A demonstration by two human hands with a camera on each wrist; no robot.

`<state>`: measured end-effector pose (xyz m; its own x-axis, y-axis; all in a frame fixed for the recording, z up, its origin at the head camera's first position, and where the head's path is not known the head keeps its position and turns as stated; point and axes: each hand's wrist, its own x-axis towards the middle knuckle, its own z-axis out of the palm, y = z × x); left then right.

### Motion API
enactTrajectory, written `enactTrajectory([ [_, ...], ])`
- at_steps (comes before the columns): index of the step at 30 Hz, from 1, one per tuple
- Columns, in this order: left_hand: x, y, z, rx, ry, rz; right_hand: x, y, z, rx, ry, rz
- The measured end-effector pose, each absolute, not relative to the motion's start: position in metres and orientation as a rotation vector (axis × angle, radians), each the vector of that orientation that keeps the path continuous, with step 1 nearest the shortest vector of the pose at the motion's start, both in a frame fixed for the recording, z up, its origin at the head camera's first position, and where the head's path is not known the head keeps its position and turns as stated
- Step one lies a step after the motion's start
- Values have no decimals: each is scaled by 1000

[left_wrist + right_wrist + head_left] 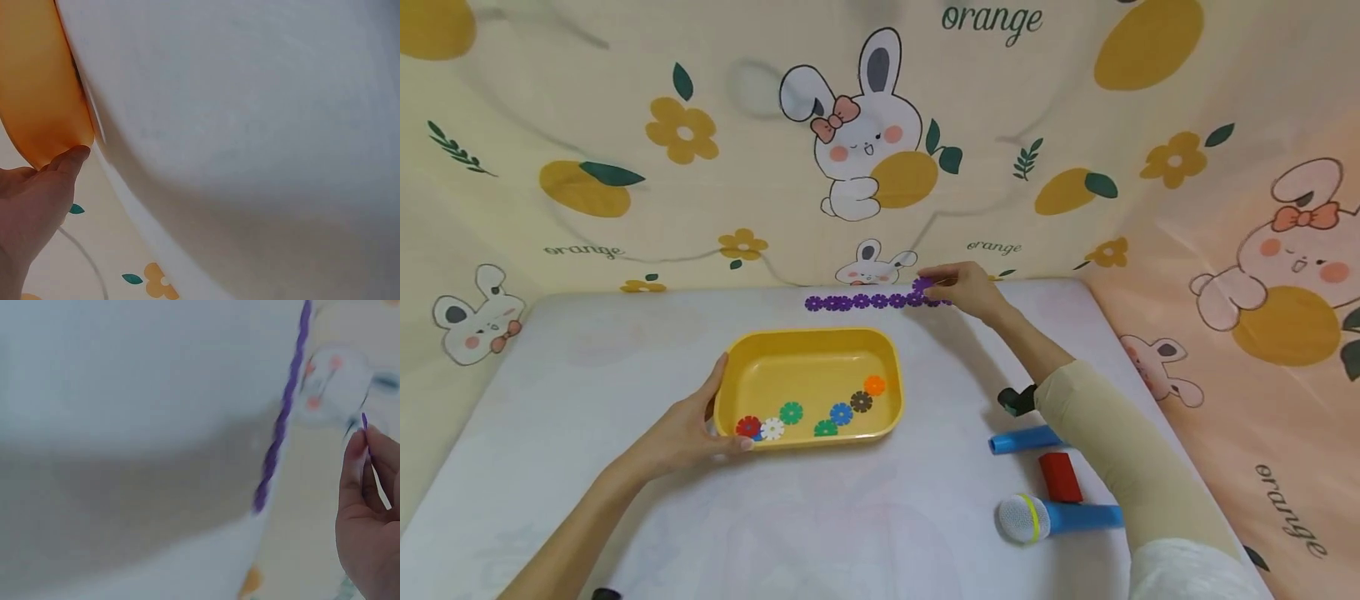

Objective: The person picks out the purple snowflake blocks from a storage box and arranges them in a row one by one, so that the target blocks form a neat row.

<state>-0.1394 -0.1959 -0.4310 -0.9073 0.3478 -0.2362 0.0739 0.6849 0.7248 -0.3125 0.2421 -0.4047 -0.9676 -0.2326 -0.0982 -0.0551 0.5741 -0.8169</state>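
My left hand (688,429) grips the left end of a yellow tray (808,337), thumb at its near rim. Several notched plastic discs lie in the tray's near part, among them a red disc (748,427), a white disc (772,429) and an orange disc (874,385). At the table's far edge, my right hand (966,289) pinches a purple notched disc (365,422) between thumb and fingertips. It is held just over a row of purple discs (861,302) that runs along that edge. The hand hides part of the row's right end.
Below the right forearm lie a dark object (1017,402), a blue tube (1022,439), a red block (1060,477) and a toy microphone (1026,518) with a blue handle. A patterned cloth (737,192) hangs behind the white table (820,533).
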Motion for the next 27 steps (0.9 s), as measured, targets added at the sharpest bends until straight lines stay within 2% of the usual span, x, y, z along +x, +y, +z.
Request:
enactTrajectory([
  [6,-140,-194,-433,314,2524,1073,-321,291,-429,-53,2643,-1381],
  [12,-138,-192,-434,315,2510,1093,-322,316,-445,59,2747,-1239],
  [17,-137,-191,-434,318,2507,1085,-324,325,-454,103,2795,-1136],
  [27,-141,-188,-431,346,2516,1080,-325,323,-447,163,2759,-1143],
])
